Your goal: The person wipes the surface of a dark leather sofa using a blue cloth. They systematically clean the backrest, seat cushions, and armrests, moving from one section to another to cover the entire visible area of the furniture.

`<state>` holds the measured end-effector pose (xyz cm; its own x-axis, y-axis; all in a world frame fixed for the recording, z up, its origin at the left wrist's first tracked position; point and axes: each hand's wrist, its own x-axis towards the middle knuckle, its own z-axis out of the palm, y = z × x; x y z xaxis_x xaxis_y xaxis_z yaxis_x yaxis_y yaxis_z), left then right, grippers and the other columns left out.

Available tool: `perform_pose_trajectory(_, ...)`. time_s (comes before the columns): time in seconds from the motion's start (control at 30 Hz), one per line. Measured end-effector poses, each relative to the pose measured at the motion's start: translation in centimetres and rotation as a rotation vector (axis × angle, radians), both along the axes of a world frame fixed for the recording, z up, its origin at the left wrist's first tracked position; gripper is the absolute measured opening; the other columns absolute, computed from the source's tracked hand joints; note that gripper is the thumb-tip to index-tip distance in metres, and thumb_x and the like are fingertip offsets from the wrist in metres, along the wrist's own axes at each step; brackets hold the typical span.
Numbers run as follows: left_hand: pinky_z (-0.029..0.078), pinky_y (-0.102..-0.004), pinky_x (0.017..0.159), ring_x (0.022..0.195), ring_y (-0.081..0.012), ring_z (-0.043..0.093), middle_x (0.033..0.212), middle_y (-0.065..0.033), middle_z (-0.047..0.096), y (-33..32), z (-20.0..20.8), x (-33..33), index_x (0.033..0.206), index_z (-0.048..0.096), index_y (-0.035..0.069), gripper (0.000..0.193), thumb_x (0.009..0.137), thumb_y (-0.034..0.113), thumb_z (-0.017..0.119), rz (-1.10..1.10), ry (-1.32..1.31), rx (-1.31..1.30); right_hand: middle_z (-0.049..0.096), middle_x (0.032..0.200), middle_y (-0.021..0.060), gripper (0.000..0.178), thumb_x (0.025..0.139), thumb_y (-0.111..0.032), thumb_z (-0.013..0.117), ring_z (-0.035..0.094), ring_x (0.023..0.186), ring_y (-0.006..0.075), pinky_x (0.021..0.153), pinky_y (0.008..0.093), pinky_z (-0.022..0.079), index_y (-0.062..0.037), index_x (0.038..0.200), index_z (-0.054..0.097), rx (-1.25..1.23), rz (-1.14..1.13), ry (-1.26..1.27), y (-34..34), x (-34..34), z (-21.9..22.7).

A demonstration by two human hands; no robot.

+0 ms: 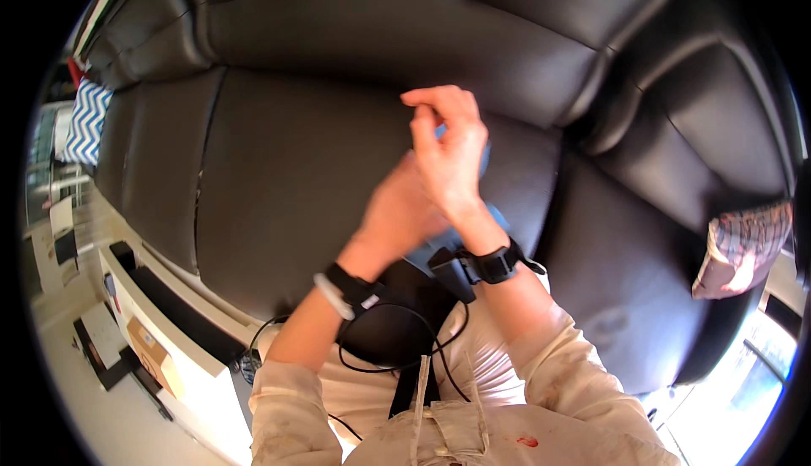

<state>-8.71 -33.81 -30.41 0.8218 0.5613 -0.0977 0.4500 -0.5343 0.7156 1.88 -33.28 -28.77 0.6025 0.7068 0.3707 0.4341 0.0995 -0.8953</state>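
Note:
My right hand (452, 149) is raised over the sofa seat, its fingers curled round a soft blue cloth (495, 218). Blue shows between the fingers, beside the hand and by the right wrist; the rest of the cloth is hidden. Smeared by motion, my left hand (395, 211) crosses under the right one, close to the cloth. Its fingers are hidden, so I cannot tell whether it grips anything. A black strap (355, 287) and a white band are round my left wrist. On the right wrist sits a black strap with a box-like device (452, 273).
A dark leather sofa (287, 170) curves round in front of me. A zigzag cushion (87, 121) lies far left, a plaid cushion (743, 246) at right. Thin black cables (372, 370) loop over my lap. A low white cabinet (182, 331) stands at left.

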Motion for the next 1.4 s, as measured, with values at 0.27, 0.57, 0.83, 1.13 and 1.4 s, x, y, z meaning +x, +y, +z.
perform_pose_trajectory(0.27, 0.034, -0.05, 0.114, 0.139, -0.0375, 0.04, 0.144, -0.0108, 0.051, 3.8, -5.0, 2.0, 0.129, 0.062, 0.008, 0.043, 0.088, 0.022, 0.063, 0.054, 0.071, 0.64, 0.063, 0.089, 0.0121, 0.014, 0.08, 0.005, 0.059, 0.056, 0.089, 0.0329, 0.076, 0.043, 0.048, -0.0016, 0.09, 0.067, -0.014, 0.036, 0.036, 0.5, -1.1, 0.1)
perform_pose_trajectory(0.57, 0.023, -0.0534, 0.123, 0.151, -0.0326, 0.028, 0.159, -0.0096, 0.039, -6.2, -8.0, 4.6, 0.136, 0.059, 0.015, 0.049, 0.093, 0.037, 0.053, -0.711, -0.219, 0.632, 0.061, 0.086, 0.0102, 0.011, 0.084, 0.003, 0.061, 0.053, 0.086, 0.0307, 0.076, 0.0411, 0.048, -0.0021, 0.091, 0.067, 0.049, 0.093, 0.086, 1.2, -2.2, 0.0)
perform_pose_trajectory(0.83, 0.029, -0.043, 0.119, 0.15, -0.0242, 0.029, 0.161, -0.0069, 0.035, 2.8, -3.4, 2.2, 0.157, 0.034, 0.017, 0.056, 0.104, 0.026, 0.048, -0.021, -0.306, -0.52, 0.063, 0.089, 0.0126, 0.009, 0.083, 0.001, 0.062, 0.055, 0.09, 0.0339, 0.08, 0.0438, 0.047, -0.0034, 0.089, 0.067, 0.034, 0.044, 0.045, 0.6, -0.2, 0.0)
perform_pose_trajectory(1.13, 0.032, -0.0398, 0.119, 0.145, -0.0262, 0.037, 0.154, -0.0091, 0.044, -5.6, -4.6, 0.3, 0.148, 0.043, 0.012, 0.049, 0.102, 0.028, 0.049, -0.199, -0.438, -0.429, 0.064, 0.085, 0.0115, 0.009, 0.083, 0.0, 0.062, 0.057, 0.086, 0.033, 0.078, 0.043, 0.049, -0.0048, 0.087, 0.069, 0.028, 0.073, -0.012, 1.0, -1.4, -0.7)
perform_pose_trajectory(1.4, 0.028, -0.0542, 0.119, 0.146, -0.0398, 0.033, 0.154, -0.0181, 0.043, 6.5, -3.7, -13.2, 0.145, 0.049, 0.009, 0.056, 0.095, 0.03, 0.063, 0.423, 0.343, 0.774, 0.064, 0.085, 0.0093, 0.008, 0.088, -0.004, 0.062, 0.056, 0.085, 0.0301, 0.078, 0.0412, 0.048, -0.0034, 0.092, 0.069, -0.083, 0.079, 0.01, 0.9, -1.1, -0.2)
